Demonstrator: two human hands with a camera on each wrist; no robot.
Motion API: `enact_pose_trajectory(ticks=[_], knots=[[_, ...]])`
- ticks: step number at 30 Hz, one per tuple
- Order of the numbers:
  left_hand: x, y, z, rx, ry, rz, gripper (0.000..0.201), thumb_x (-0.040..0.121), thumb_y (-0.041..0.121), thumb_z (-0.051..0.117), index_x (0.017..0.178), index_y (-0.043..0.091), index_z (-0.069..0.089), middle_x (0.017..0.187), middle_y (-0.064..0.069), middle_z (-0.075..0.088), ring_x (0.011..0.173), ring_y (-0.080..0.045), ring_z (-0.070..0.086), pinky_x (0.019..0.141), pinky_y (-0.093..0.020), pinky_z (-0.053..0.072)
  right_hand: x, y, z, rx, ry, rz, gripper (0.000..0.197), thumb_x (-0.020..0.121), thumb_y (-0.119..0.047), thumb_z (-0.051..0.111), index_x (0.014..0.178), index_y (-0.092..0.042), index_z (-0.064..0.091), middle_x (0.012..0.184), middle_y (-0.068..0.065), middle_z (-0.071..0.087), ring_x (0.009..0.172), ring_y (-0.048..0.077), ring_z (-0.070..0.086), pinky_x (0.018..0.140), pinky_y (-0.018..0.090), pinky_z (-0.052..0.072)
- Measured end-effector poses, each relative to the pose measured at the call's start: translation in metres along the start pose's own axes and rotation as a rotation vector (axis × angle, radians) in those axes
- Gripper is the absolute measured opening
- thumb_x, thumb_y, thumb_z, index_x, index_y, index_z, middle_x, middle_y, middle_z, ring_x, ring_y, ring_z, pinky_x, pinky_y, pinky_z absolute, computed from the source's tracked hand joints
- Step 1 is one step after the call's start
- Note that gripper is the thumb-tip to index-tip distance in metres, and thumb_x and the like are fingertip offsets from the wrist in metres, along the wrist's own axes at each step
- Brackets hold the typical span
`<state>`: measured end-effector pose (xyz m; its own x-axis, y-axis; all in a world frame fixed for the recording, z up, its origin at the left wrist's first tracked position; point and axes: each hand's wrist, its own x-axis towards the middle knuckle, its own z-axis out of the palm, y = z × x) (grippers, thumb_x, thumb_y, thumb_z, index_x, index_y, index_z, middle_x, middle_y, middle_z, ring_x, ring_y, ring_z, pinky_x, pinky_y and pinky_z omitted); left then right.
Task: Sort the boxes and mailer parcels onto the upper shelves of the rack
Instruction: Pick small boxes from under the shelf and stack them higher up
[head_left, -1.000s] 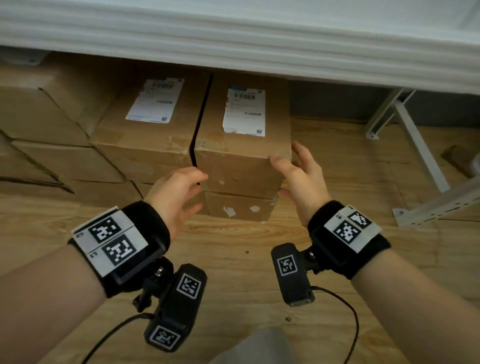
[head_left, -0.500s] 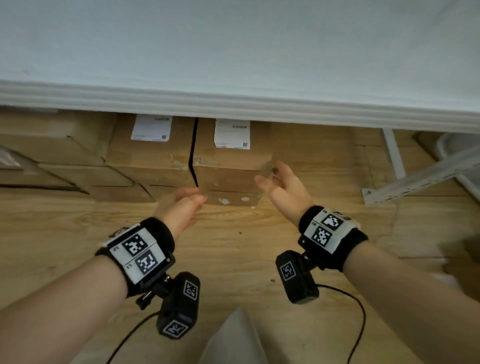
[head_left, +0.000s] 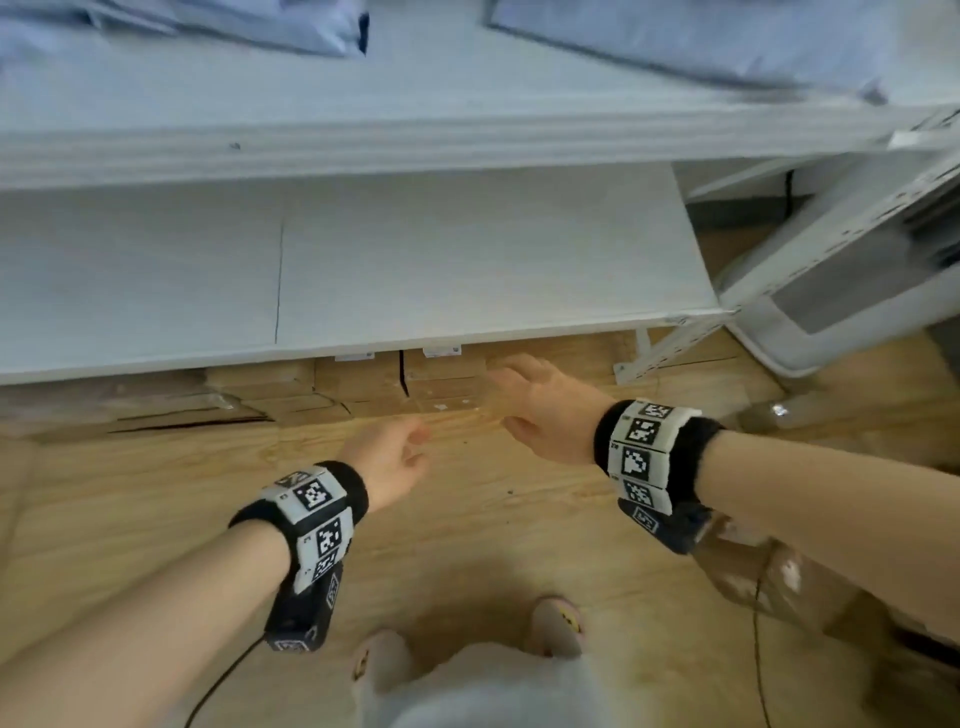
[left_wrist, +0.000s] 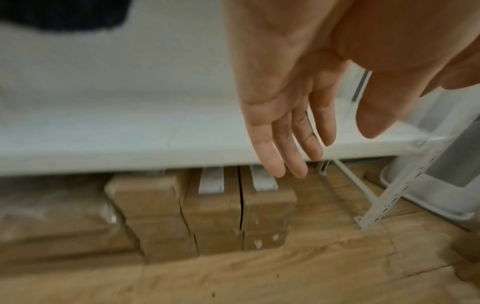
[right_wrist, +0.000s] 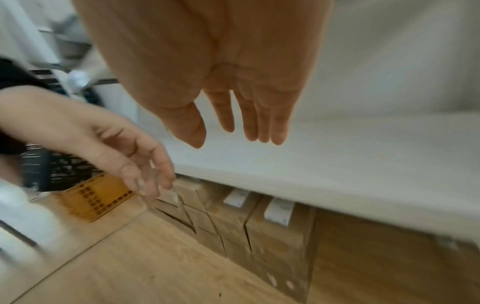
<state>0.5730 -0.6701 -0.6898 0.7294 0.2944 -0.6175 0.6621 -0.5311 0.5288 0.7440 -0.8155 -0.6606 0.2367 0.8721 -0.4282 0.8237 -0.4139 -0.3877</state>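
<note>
My left hand's fingers (left_wrist: 283, 148) are straight and loose, holding nothing; the left hand (head_left: 387, 460) hangs in front of the white lower shelf board (head_left: 467, 270) of the rack. My right hand (head_left: 545, 410) is likewise spread and empty, just right of it.

The brown cardboard boxes with white labels (left_wrist: 241, 209) sit on the wooden floor (head_left: 467, 519) beneath that board, 2 of them side by side with a dark gap between. Grey-blue mailer parcels (head_left: 675, 36) lie on the shelf above the board.

I judge this as the step between picks: nothing is in hand. The next move calls for reaching under the board and gripping 1 box on both sides, minding the board's edge overhead.

Only the right wrist view shows an orange slotted crate (right_wrist: 96, 195) left of the boxes; only the head view shows the mailers.
</note>
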Motion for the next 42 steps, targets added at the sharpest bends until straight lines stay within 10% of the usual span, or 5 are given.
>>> enact_pose_trajectory(ticks=[20,34,42], knots=[[-0.309,0.285,-0.383,0.376,0.550,0.641,0.032,0.090,0.020,0.056,0.121,0.026,0.058,0.114,0.016,0.055,0.102,0.003,0.052,0.076,0.002,0.031,-0.245,-0.230,-0.423,-0.350,0.630,-0.162,0.054,0.097,-0.027,0.047,0.148,-0.020,0.030,0.158,-0.002,0.016,0.142,0.018,0.022,0.112,0.030,0.025],[-0.360,0.440,-0.459,0.240,0.753,0.859,0.047,0.092,0.030,0.057,0.137,0.031,0.041,0.131,0.017,0.047,0.110,0.003,0.051,0.092,-0.019,0.043,-0.362,-0.185,-0.599,-0.421,1.084,0.012,0.060,0.094,-0.029,0.057,0.148,-0.020,0.032,0.151,-0.003,0.031,0.137,0.014,0.033,0.109,0.019,0.026],[-0.358,0.523,-0.490,0.139,0.895,0.887,0.062,0.093,0.039,0.056,0.146,0.029,0.028,0.147,0.015,0.036,0.119,0.000,0.045,0.099,-0.023,0.038,-0.396,-0.125,-0.711,-0.301,1.362,0.211,0.049,0.096,-0.031,0.053,0.140,-0.012,0.044,0.140,0.009,0.048,0.129,0.025,0.044,0.104,0.037,0.038]])
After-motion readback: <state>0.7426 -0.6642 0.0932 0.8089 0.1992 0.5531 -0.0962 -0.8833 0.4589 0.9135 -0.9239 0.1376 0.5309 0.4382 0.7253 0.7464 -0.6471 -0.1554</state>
